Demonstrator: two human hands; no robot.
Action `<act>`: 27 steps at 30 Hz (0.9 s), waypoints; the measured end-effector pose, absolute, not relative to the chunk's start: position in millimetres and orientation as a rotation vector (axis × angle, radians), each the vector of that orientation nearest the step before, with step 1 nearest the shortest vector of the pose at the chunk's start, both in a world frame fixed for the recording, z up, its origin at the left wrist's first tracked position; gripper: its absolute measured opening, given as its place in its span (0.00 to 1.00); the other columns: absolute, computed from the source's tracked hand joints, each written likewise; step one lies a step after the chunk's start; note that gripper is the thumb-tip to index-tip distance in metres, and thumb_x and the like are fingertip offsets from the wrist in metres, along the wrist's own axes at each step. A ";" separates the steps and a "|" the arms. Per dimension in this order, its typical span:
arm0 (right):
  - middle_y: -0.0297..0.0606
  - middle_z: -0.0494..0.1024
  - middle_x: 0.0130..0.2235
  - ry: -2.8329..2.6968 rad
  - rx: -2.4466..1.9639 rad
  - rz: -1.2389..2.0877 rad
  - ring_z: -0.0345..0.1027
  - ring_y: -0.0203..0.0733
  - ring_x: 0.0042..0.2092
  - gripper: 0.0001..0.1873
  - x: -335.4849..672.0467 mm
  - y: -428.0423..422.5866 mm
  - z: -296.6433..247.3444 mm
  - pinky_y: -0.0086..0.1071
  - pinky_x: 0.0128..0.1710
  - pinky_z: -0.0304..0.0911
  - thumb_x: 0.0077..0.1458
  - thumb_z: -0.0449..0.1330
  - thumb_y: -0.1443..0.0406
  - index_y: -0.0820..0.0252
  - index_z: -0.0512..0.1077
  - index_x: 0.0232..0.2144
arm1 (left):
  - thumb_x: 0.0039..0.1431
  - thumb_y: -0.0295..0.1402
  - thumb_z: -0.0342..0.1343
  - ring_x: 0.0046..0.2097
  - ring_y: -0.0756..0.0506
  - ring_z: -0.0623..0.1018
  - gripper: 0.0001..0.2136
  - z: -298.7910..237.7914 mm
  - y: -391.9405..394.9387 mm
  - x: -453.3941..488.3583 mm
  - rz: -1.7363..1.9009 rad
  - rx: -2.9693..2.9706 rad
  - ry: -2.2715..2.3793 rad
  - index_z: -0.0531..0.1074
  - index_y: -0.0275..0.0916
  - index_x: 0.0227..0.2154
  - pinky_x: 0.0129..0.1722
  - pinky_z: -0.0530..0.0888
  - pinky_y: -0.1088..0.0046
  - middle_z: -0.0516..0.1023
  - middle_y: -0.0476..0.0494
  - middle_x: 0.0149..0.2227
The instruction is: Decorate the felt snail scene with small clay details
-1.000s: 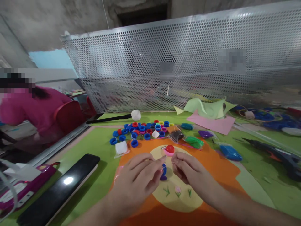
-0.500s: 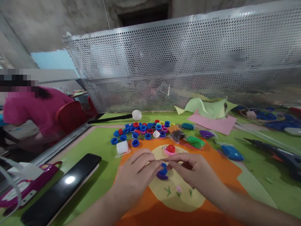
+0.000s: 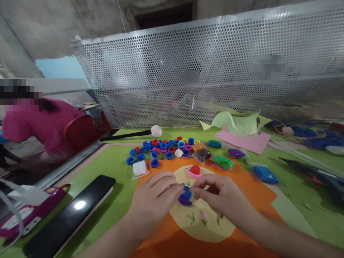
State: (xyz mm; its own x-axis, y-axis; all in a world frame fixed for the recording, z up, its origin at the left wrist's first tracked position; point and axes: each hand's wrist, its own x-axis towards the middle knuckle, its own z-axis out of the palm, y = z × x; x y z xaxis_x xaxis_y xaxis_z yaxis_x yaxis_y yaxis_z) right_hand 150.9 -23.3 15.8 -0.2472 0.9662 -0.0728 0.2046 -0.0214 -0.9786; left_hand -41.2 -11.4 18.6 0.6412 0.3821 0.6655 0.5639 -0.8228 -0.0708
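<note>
On a pale yellow paper oval [image 3: 204, 234] lies a blue bottle cap [image 3: 186, 193] with a purple clay strip [image 3: 185, 202] along its lower edge. The fingertips of my left hand [image 3: 156, 195], pressed together, meet the cap's left side. Just right of the cap, my right hand [image 3: 219, 190] pinches thumb against forefinger; anything between them is too small to make out. Beyond my hands sits a snail shape made of a red cap [image 3: 195, 169] on a pink clay body [image 3: 194, 175]. A pink clay flower [image 3: 204, 216] with green leaves is nearer me.
Loose bottle caps [image 3: 163, 146] form a pile behind an orange sheet [image 3: 258, 200]. Clay packets, including green [image 3: 223, 162] and blue [image 3: 265, 174], lie to the right, near a glue gun [image 3: 317, 175]. A phone [image 3: 71, 215] is at left. Perforated metal [image 3: 215, 71] bounds the back.
My right fingertips have drawn back slightly to the right, away from my left fingertips, showing more of the blue cap. My left hand has barely moved.
</note>
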 end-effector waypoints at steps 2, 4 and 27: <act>0.31 0.70 0.23 -1.509 -1.238 1.411 0.53 0.24 0.13 0.10 150.9 -23.5 14.5 0.20 0.10 0.45 0.50 0.56 0.59 0.60 0.71 0.28 | 0.60 0.25 0.48 0.40 0.45 0.71 0.07 15.8 -10.5 -42.7 -0.925 -2.602 -0.802 0.70 0.34 0.37 0.36 0.74 0.68 0.73 0.43 0.32; 0.32 0.72 0.26 -1.494 -1.177 1.452 0.55 0.23 0.13 0.11 150.5 -22.9 12.9 0.19 0.11 0.47 0.51 0.55 0.60 0.60 0.72 0.31 | 0.60 0.25 0.48 0.40 0.45 0.71 0.07 14.7 -9.8 -43.3 -0.912 -2.607 -0.819 0.70 0.34 0.37 0.36 0.75 0.67 0.73 0.43 0.32; 0.30 0.72 0.23 -1.713 -1.209 1.699 0.54 0.23 0.13 0.09 141.7 -29.7 9.6 0.18 0.11 0.49 0.47 0.48 0.73 0.62 0.68 0.25 | 0.59 0.25 0.49 0.38 0.45 0.72 0.06 14.2 -2.8 -42.9 -0.589 -2.645 -1.008 0.71 0.34 0.34 0.34 0.74 0.68 0.73 0.44 0.31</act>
State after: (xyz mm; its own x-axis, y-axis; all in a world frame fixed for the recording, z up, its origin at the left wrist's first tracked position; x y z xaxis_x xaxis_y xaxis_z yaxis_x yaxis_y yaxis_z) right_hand 141.7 -29.7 9.6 -0.5212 0.8113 -0.2648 0.2715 -0.1365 -0.9527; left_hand -42.9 -2.8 14.2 0.6791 0.5775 0.4531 0.6784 -0.7295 -0.0870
